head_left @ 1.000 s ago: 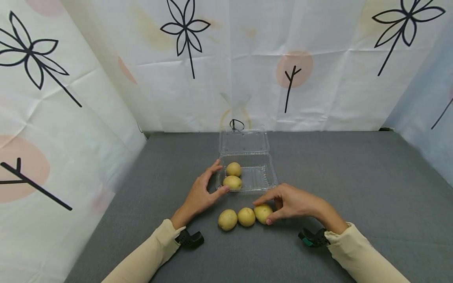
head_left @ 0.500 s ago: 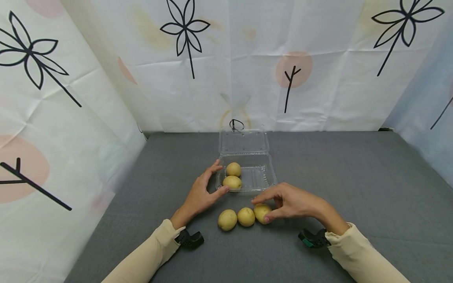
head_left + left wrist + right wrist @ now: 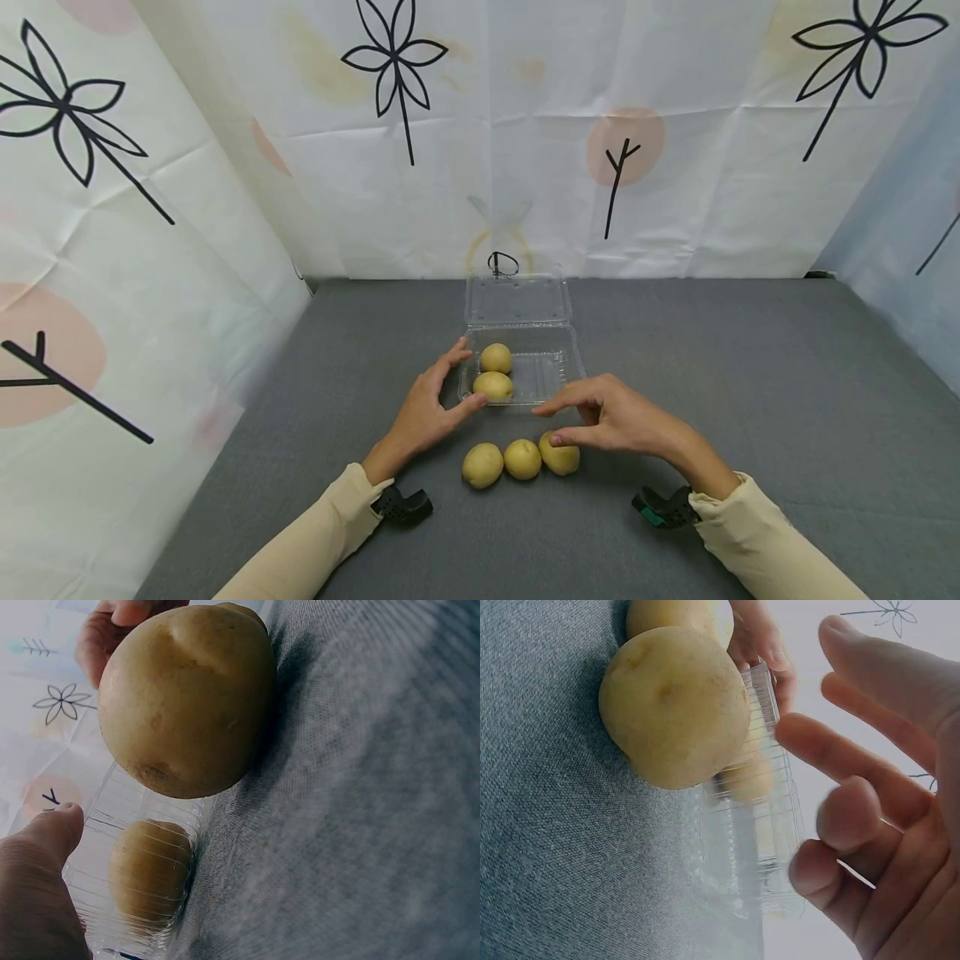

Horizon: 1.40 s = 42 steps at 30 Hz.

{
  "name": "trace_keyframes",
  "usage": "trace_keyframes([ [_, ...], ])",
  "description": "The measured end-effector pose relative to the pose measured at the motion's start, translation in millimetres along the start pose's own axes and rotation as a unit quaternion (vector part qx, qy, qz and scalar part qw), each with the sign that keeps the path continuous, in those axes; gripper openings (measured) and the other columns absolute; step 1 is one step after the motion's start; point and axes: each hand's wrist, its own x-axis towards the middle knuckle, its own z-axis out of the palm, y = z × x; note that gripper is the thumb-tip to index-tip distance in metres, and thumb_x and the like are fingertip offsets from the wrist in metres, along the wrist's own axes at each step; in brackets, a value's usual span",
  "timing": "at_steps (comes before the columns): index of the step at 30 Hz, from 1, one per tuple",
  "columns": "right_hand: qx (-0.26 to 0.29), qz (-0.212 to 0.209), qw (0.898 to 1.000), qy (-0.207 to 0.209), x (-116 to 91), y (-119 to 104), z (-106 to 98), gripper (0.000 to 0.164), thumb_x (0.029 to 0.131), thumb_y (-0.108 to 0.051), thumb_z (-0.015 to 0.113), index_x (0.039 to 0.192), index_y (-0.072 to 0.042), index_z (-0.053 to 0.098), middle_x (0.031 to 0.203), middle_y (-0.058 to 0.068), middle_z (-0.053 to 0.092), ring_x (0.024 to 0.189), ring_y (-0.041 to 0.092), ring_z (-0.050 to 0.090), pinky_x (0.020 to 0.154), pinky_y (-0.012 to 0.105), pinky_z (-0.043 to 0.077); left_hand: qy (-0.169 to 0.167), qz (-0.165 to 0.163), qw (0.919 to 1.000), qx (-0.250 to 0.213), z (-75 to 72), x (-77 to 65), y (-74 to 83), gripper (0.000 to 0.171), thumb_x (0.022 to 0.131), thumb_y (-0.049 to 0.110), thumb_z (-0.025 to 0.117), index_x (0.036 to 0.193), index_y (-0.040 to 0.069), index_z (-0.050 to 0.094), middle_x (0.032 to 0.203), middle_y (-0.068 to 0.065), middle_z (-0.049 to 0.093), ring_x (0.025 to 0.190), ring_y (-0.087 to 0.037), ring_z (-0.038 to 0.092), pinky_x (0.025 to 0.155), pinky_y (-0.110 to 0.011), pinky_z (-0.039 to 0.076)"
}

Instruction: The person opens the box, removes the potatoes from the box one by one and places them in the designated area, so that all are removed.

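Three potatoes lie in a row on the bench (image 3: 712,358), in front of a clear box (image 3: 543,385): a left potato (image 3: 482,466), a middle potato (image 3: 522,460) and a right potato (image 3: 561,461). Two more, a rear potato (image 3: 496,358) and a front potato (image 3: 492,387), sit along the left side inside the box.

The right hand (image 3: 611,421) hangs just above the right potato, its grip apart; the right wrist view shows nothing between thumb and fingers. The left hand (image 3: 431,412) lies at the box's left side with fingers and thumb spread, its grip apart too; whether they touch the plastic is hard to tell.

The potatoes should be firm and fairly weighty for their size, their skin smooth and dry-looking, so they would likely roll if nudged. Thumb and fingertips across the widest part would suit them best. The box looks thin, light and bendy; a hold low on its wall would steady it with least crumpling. Its lid (image 3: 517,302) is folded back.

The bench wears a grey woven cover, which probably gives some friction. Behind hangs a white cloth (image 3: 525,125), creased, with black line flowers and pale pink discs.
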Motion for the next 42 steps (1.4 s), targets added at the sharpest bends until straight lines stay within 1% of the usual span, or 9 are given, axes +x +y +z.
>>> trace_keyframes([
  [6, -0.017, -0.028, 0.998, 0.061, 1.1, 1.8, -0.4, 0.029, 0.09, -0.018, 0.079, 0.119, -0.016, 0.077, 0.11, 0.009, 0.077, 0.048, -0.003, 0.038, 0.046, 0.02, 0.04, -0.001, 0.0, 1.0, -0.005, 0.7, 0.4, 0.1, 0.066, 0.094, 0.038, 0.073, 0.149, 0.011, 0.048, 0.168, 0.001, 0.03, 0.155, -0.024, 0.031, 0.122, -0.057, 0.031],
  [8, -0.027, -0.037, 0.996, 0.081, 2.3, 1.9, -1.1, 0.028, 0.09, -0.016, 0.079, 0.118, -0.015, 0.077, 0.106, 0.007, 0.078, 0.048, -0.003, 0.037, 0.046, 0.02, 0.039, -0.001, 0.001, 1.0, -0.006, 0.9, 0.6, 0.5, 0.067, 0.094, 0.038, 0.073, 0.149, 0.011, 0.048, 0.168, 0.001, 0.031, 0.154, -0.024, 0.031, 0.122, -0.057, 0.031],
  [11, -0.043, -0.042, 0.992, 0.108, 5.4, 1.8, -2.2, 0.027, 0.089, -0.014, 0.079, 0.116, -0.015, 0.077, 0.104, 0.003, 0.078, 0.048, -0.002, 0.036, 0.045, 0.019, 0.037, -0.001, 0.0, 1.0, -0.005, 0.9, 0.4, 1.0, 0.067, 0.094, 0.039, 0.073, 0.15, 0.011, 0.047, 0.168, 0.0, 0.031, 0.154, -0.024, 0.031, 0.122, -0.058, 0.031],
  [15, -0.061, -0.051, 0.988, 0.133, 11.1, 4.0, -2.3, 0.028, 0.088, -0.012, 0.08, 0.116, -0.015, 0.077, 0.105, 0.0, 0.078, 0.051, -0.001, 0.042, 0.046, 0.021, 0.04, -0.005, -0.005, 1.0, -0.004, 0.8, 0.4, 1.4, 0.067, 0.095, 0.04, 0.072, 0.15, 0.012, 0.047, 0.168, 0.001, 0.03, 0.155, -0.024, 0.031, 0.122, -0.059, 0.031],
  [19, -0.075, -0.062, 0.984, 0.15, 16.9, 7.6, -0.4, 0.029, 0.087, -0.01, 0.081, 0.115, -0.015, 0.077, 0.1, -0.001, 0.076, 0.061, 0.003, 0.051, 0.053, 0.026, 0.046, -0.005, -0.007, 1.0, -0.004, 1.0, 0.5, 0.8, 0.067, 0.095, 0.039, 0.072, 0.15, 0.01, 0.047, 0.169, 0.0, 0.03, 0.155, -0.025, 0.03, 0.122, -0.059, 0.03],
  [24, -0.094, -0.057, 0.981, 0.161, 22.8, 11.2, 2.5, 0.031, 0.087, -0.011, 0.082, 0.117, -0.016, 0.077, 0.1, -0.004, 0.074, 0.074, 0.014, 0.057, 0.066, 0.031, 0.05, -0.005, -0.006, 0.9999, -0.007, 1.0, 0.5, -0.2, 0.067, 0.095, 0.036, 0.073, 0.15, 0.01, 0.047, 0.168, -0.002, 0.03, 0.155, -0.025, 0.031, 0.122, -0.058, 0.03],
  [27, -0.099, -0.051, 0.981, 0.159, 25.9, 12.1, 2.9, 0.031, 0.087, -0.013, 0.081, 0.117, -0.017, 0.077, 0.103, -0.004, 0.074, 0.079, 0.021, 0.06, 0.07, 0.033, 0.052, -0.005, -0.006, 1.0, -0.006, 0.6, 0.1, 0.0, 0.067, 0.095, 0.036, 0.073, 0.15, 0.01, 0.047, 0.169, -0.002, 0.03, 0.155, -0.026, 0.03, 0.122, -0.058, 0.03],
  [34, -0.095, -0.041, 0.983, 0.149, 31.6, 15.5, 2.6, 0.032, 0.087, -0.015, 0.081, 0.119, -0.017, 0.076, 0.108, -0.002, 0.074, 0.083, 0.026, 0.061, 0.071, 0.039, 0.053, -0.007, -0.006, 1.0, -0.002, -0.3, 0.0, 1.2, 0.068, 0.095, 0.038, 0.072, 0.151, 0.01, 0.046, 0.169, -0.001, 0.029, 0.155, -0.027, 0.031, 0.122, -0.059, 0.03],
  [42, -0.089, -0.033, 0.985, 0.141, 36.7, 17.1, 2.7, 0.032, 0.088, -0.016, 0.081, 0.119, -0.017, 0.076, 0.11, 0.0, 0.074, 0.083, 0.028, 0.061, 0.072, 0.041, 0.053, -0.004, -0.006, 1.0, -0.001, -1.1, -0.4, 2.5, 0.068, 0.095, 0.039, 0.071, 0.151, 0.01, 0.046, 0.169, -0.001, 0.029, 0.154, -0.027, 0.031, 0.121, -0.06, 0.03],
])
